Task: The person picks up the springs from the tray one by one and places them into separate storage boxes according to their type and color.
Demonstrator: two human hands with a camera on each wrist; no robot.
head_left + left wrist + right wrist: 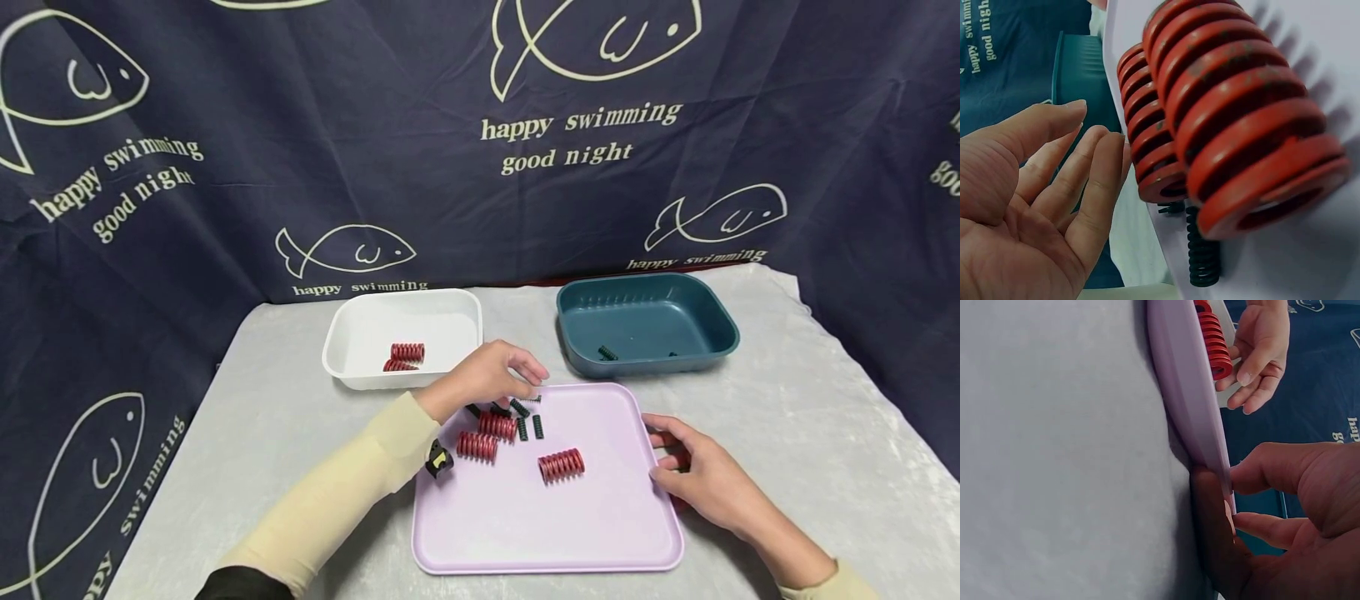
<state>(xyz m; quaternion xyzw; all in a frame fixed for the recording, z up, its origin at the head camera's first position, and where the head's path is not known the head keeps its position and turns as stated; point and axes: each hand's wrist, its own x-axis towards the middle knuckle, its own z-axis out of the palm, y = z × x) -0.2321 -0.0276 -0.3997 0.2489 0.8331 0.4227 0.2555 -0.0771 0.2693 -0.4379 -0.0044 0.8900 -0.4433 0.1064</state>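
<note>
A lilac tray (555, 529) lies in front with three thick red coil springs (562, 466) on it. Several small dark green springs (537, 427) are gathered near its far edge. My left hand (491, 372) hovers over that edge beside the green springs, its fingers loosely bent. Nothing shows between thumb and fingertips in the left wrist view, where two red springs (1247, 119) stand close to the hand. With my right hand (701, 475) I pinch the tray's right rim, the thumb on one side and fingers on the other.
Behind the tray on the left stands a white bin (341, 367) with two red springs inside. A teal bin (723, 337) at the back right holds a few small dark springs. A navy fish-print curtain (450, 192) hangs behind the grey tablecloth (810, 400).
</note>
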